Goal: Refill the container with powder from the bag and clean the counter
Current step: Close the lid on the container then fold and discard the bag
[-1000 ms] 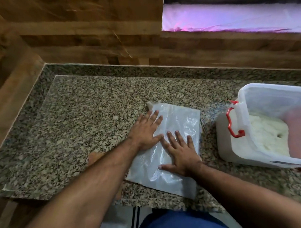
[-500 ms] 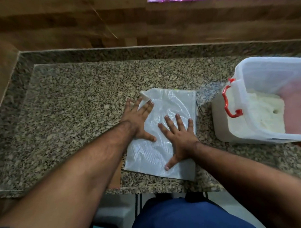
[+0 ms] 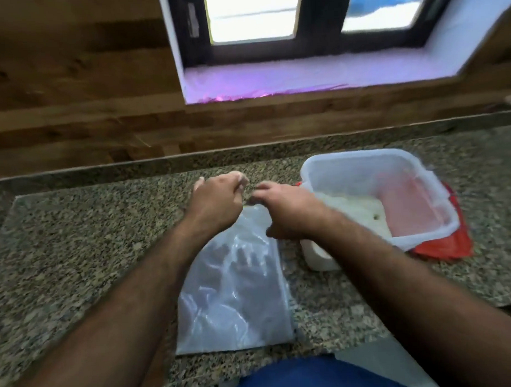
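Head view: hands point(image 3: 250, 205) above unmarked bag point(image 3: 234, 286).

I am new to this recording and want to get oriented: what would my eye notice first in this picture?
First the two bare forearms reaching to the middle, left hand and right hand close together above the far edge of a flat clear plastic bag on the granite counter. To the right stands an open white container with pale powder inside, a red lid beneath it.

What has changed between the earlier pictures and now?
Both hands, left hand and right hand, left the flat bag and moved to its far edge, fingers curled. Whether they grip it is unclear. The bag and the container stayed on the counter.
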The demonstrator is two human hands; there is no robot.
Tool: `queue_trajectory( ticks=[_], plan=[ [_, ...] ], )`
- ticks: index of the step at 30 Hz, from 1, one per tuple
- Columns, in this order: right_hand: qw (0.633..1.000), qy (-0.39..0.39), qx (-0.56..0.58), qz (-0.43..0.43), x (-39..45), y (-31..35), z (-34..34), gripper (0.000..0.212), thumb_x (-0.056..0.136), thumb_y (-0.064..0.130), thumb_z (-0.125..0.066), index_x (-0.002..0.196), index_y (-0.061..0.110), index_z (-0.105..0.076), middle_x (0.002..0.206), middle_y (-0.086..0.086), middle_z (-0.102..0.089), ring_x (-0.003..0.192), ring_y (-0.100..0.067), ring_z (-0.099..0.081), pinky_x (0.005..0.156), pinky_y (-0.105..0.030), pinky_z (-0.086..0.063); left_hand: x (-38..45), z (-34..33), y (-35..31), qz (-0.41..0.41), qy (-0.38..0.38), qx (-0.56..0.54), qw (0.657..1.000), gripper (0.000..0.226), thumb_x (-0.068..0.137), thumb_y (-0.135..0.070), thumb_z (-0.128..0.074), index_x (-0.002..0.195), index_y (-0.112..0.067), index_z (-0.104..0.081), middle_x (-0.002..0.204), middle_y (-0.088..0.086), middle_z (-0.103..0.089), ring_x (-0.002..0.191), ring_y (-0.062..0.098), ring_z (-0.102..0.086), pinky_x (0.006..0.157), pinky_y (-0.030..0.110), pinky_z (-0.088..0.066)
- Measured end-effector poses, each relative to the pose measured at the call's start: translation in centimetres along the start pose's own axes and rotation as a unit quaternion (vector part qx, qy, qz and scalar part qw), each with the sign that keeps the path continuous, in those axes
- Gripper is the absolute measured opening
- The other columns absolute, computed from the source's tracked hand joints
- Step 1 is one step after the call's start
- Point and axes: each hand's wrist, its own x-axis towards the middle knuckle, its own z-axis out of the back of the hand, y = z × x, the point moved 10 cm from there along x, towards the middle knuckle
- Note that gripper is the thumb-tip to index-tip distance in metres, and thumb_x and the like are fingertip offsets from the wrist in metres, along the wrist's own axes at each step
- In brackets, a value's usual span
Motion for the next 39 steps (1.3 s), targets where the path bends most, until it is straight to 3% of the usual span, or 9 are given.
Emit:
queue_trajectory(
  ticks=[5,9,12,18,21,25,30,36,39],
  plan=[
    [0.963,-0.145,0.186,-0.129,-7.1,-12.6,8.6,0.042,0.078,0.009,-0.079,0.116,0.026,-0.076,0.116,0.009,-0.075,0.086,-0.007,-0.066,0.084,-0.028,-0.059,-0.7,2.3,-11.0,-0.088,-0.090,-0.107,0.986,0.029,0.100,-0.032,-0.056,0.118,-0.022,-0.076,0.111,0.007,-0.081,0.107,0.034,-0.074,0.091,0.046,-0.058],
    [0.935,-0.211,0.163,-0.234,-12.4,-24.4,8.8,0.022,0.087,0.030,-0.085,0.107,0.022,-0.079,0.101,0.009,-0.074,0.094,-0.009,-0.068,0.090,-0.031,-0.057,-1.5,-1.9,-19.9,-0.158,-0.054,-0.131,0.977,0.037,0.104,-0.036,-0.052,0.127,-0.015,-0.073,0.125,0.010,-0.078,0.116,0.033,-0.072,0.096,0.044,-0.057],
    [0.884,-0.276,0.281,-0.253,-15.0,-32.4,6.4,0.020,0.090,0.041,-0.076,0.095,0.022,-0.079,0.083,0.009,-0.075,0.077,-0.012,-0.069,0.079,-0.034,-0.055,-1.1,-6.7,-26.1,-0.194,0.005,-0.081,0.978,0.046,0.107,-0.044,-0.049,0.135,-0.014,-0.069,0.132,0.009,-0.075,0.122,0.032,-0.069,0.100,0.046,-0.056],
    [0.825,-0.346,0.311,-0.322,-21.3,-43.9,0.1,0.009,0.099,0.020,-0.072,0.093,0.020,-0.079,0.089,-0.001,-0.078,0.087,-0.024,-0.073,0.082,-0.038,-0.057,-1.4,-16.2,-29.3,-0.045,0.104,0.027,0.993,0.056,0.105,-0.064,-0.040,0.110,-0.019,-0.072,0.113,0.010,-0.078,0.107,0.036,-0.072,0.086,0.045,-0.058],
    [0.885,-0.220,0.267,-0.313,-21.0,-46.1,-6.4,0.009,0.096,0.023,-0.074,0.097,0.017,-0.081,0.097,-0.003,-0.080,0.094,-0.025,-0.074,0.082,-0.033,-0.053,-1.2,-16.6,-29.1,0.004,0.080,0.052,0.995,0.056,0.104,-0.064,-0.040,0.102,-0.019,-0.072,0.105,0.007,-0.078,0.099,0.033,-0.072,0.082,0.044,-0.057],
    [0.954,0.002,0.175,-0.245,-20.5,-45.4,-15.8,0.039,0.083,0.059,-0.082,0.088,0.022,-0.072,0.088,0.006,-0.074,0.084,-0.021,-0.070,0.069,-0.034,-0.050,-0.7,-16.9,-28.9,0.032,0.090,0.058,0.994,0.054,0.103,-0.064,-0.042,0.094,-0.021,-0.072,0.097,0.002,-0.077,0.093,0.028,-0.071,0.077,0.041,-0.056],
    [0.983,0.079,0.065,-0.151,-20.0,-42.3,-18.7,0.029,0.086,0.048,-0.076,0.095,0.021,-0.072,0.098,-0.003,-0.076,0.092,-0.027,-0.070,0.067,-0.032,-0.040,-0.8,-17.4,-28.0,0.075,0.096,0.045,0.992,0.051,0.103,-0.061,-0.045,0.081,-0.021,-0.068,0.081,-0.004,-0.073,0.077,0.021,-0.067,0.068,0.036,-0.047],
    [0.943,-0.192,0.170,-0.213,-19.7,-42.7,-10.6,0.013,0.091,0.018,-0.069,0.078,0.018,-0.067,0.077,0.002,-0.064,0.077,-0.025,-0.062,0.058,-0.029,-0.031,-1.0,-18.1,-28.1,0.102,0.110,0.006,0.989,0.054,0.104,-0.059,-0.046,0.070,-0.021,-0.062,0.072,-0.006,-0.067,0.069,0.013,-0.065,0.064,0.035,-0.047],
    [0.901,-0.332,0.184,-0.211,-20.0,-42.3,-4.0,0.009,0.100,0.021,-0.066,0.096,0.015,-0.072,0.087,0.001,-0.063,0.082,-0.021,-0.056,0.063,-0.029,-0.030,-1.1,-18.1,-28.3,0.100,0.102,-0.013,0.990,0.050,0.105,-0.064,-0.046,0.082,-0.024,-0.067,0.082,-0.008,-0.070,0.079,0.013,-0.067,0.073,0.037,-0.055]
  ],
)
